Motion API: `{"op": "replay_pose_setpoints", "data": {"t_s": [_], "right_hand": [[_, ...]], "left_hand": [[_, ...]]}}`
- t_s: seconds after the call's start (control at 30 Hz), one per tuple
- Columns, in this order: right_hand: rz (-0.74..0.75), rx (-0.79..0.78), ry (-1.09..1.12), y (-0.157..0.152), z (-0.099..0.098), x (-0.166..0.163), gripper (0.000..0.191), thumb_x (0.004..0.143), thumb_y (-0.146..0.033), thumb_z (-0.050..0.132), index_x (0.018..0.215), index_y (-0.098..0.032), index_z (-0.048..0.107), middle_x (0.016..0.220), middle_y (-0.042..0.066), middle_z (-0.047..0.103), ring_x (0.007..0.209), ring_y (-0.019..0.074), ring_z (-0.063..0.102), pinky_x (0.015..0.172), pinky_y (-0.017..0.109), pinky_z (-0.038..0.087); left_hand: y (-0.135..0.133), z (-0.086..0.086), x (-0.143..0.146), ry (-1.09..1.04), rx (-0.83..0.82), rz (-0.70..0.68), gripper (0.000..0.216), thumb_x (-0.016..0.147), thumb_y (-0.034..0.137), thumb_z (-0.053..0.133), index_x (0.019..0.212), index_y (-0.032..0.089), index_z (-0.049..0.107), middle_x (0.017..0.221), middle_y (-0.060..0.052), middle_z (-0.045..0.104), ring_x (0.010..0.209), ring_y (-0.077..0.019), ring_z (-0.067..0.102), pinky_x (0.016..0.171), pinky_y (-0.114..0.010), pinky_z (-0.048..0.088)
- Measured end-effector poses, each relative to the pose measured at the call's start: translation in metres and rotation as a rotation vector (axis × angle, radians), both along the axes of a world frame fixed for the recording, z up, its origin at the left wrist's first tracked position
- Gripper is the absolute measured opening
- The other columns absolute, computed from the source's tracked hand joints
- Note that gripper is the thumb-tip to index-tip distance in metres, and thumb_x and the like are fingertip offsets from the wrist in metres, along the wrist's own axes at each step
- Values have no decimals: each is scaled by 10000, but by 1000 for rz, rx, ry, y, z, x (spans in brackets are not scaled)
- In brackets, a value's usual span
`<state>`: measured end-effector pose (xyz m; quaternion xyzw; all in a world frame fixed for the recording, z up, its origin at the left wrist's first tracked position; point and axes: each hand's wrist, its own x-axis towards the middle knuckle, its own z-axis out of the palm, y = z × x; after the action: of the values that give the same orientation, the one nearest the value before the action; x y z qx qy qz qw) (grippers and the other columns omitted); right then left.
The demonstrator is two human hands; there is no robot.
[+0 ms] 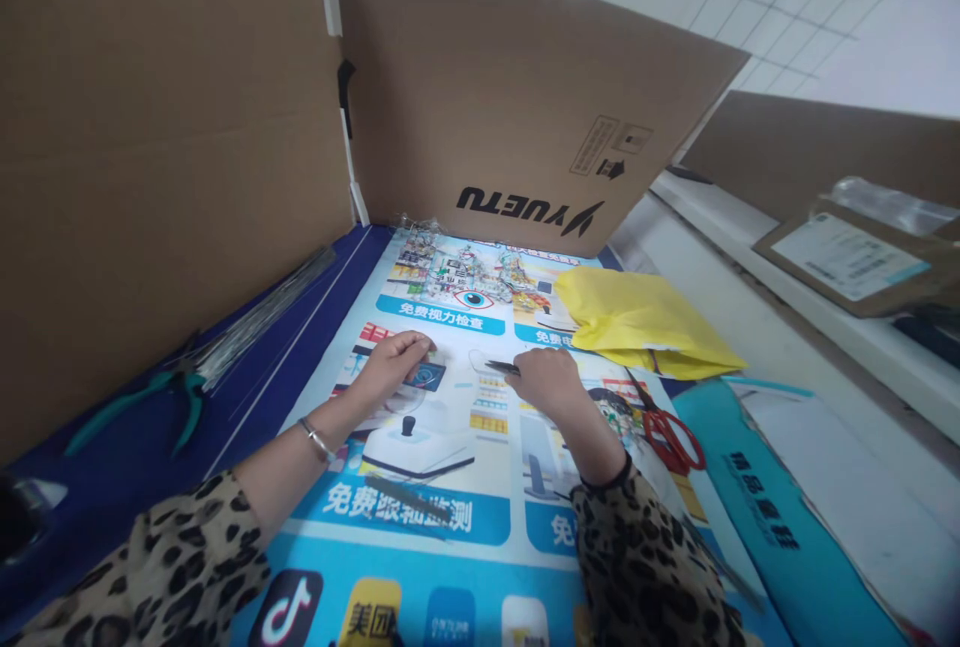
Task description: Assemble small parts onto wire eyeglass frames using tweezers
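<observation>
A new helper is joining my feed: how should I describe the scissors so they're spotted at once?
Find the yellow packet at the printed sheet's right edge. Below it in view, right of the right hand, lie the scissors. Their red loop handles set them apart from the teal-handled pliers at left.

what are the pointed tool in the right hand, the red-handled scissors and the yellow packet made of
Pointed tool in the right hand: probably metal, going by its slim, dark, tapering tip. Red-handled scissors: handles likely smooth plastic, given the bright red loops; blades probably metal, being thin. Yellow packet: soft, creased, matte; perhaps fabric or thin plastic.
</observation>
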<state>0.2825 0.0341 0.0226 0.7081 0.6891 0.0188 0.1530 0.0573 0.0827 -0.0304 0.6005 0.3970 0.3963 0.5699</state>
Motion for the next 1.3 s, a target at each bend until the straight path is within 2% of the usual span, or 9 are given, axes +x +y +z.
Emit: {"op": "replay_pose_setpoints", "data": {"t_s": [0.2, 0.47, 0.63, 0.77, 0.93, 1.1, 1.2, 1.3], "right_hand": [[40, 88, -40, -6, -4, -7, 239, 808, -274, 501, 849, -118, 677, 872, 161, 654, 853, 256, 582, 765, 379, 330], [83, 122, -45, -11, -5, -5, 208, 803, -147, 457, 798, -134, 665, 797, 132, 659, 788, 236, 590, 720, 363, 315], [78, 142, -25, -9, -7, -2, 200, 827, -213, 470, 821, -152, 660, 819, 117, 659, 794, 219, 584, 732, 351, 308], [71, 240, 28, -8, -4, -10, 214, 834, -341, 502, 851, -181, 643, 838, 90, 648, 824, 215, 563, 733, 337, 299], [84, 330, 92, -13, -1, -27, 208, 843, -360, 500, 867, -193, 620, 824, 74, 635, 817, 207, 543, 734, 337, 283], [124, 319, 144, -15, -2, -37, 220, 852, -357, 483, 890, -186, 616, 843, 90, 628, 850, 210, 533, 750, 335, 282], [119, 272, 252, -12, -6, -32, 227, 848, -365, 482, 882, -190, 621, 840, 71, 626, 850, 195, 534, 752, 312, 302], [146, 154, 587, -7, -12, -23, 245, 840, -384, 466, 842, -193, 620, 788, 19, 612, 758, 146, 532, 672, 249, 339]], "left_hand": [[-3, 7, 1, 31, 8, 3, 243, 800, 382, 503, 766, 148, 563, 579, 36, 488, 446, -62, 366, 451, -198, 284], [-4, 8, 0, 47, 15, -2, 257, 794, 398, 507, 745, 154, 571, 501, 49, 450, 436, -71, 367, 451, -199, 281], [-7, 9, 0, -1, -26, -43, 278, 796, 417, 505, 785, 152, 586, 609, 10, 543, 457, -70, 417, 442, -198, 309], [-17, 18, 4, -25, -123, -112, 316, 797, 434, 511, 884, 146, 606, 610, -15, 576, 546, -106, 506, 484, -201, 386], [-27, 22, 10, -142, -199, -173, 371, 770, 463, 552, 953, 146, 611, 897, -96, 620, 801, -174, 572, 504, -209, 432], [-27, 18, 11, -203, -236, -163, 306, 783, 423, 550, 914, 152, 605, 814, -50, 613, 597, -103, 524, 560, -238, 433], [-23, 17, 7, -261, -216, -151, 234, 789, 376, 545, 810, 149, 599, 737, -35, 607, 616, -106, 525, 600, -232, 409], [-20, 20, 3, -333, -201, -187, 194, 788, 329, 541, 767, 144, 595, 671, -27, 584, 616, -105, 517, 608, -224, 383]]}}
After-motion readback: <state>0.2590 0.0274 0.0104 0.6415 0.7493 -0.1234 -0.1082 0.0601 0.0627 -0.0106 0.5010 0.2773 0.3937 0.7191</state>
